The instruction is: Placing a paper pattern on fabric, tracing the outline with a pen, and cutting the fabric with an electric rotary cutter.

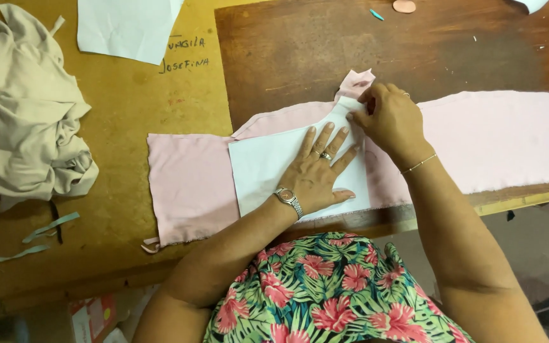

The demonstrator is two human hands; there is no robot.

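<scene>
Two hands at work: both of yours are on the same stack of fabric and pattern.
Tabletop (pixel 160 95): tan board on your left, dark worn wood under most of the cloth.
Pink fabric (pixel 189 184): long strip laid flat across the tabletop, its near edge close to the tabletop's front edge.
Beige cloth (pixel 23 108): crumpled heap, well apart at far left.
White pattern piece (pixel 262 168): lies on top of the pink fabric, near its middle.
Left hand (pixel 318 173): fingers spread, palm pressed flat on the white pattern piece, gripping nothing.
Right hand (pixel 390 119): fingertips pinched together on the pattern's upper corner, where a pink tab sticks out.
Step in hand: by my judgement, you are aligning the pattern corner to the fabric edge.
Next move calls for: steady left-hand pressure while the corner is set square.
</scene>
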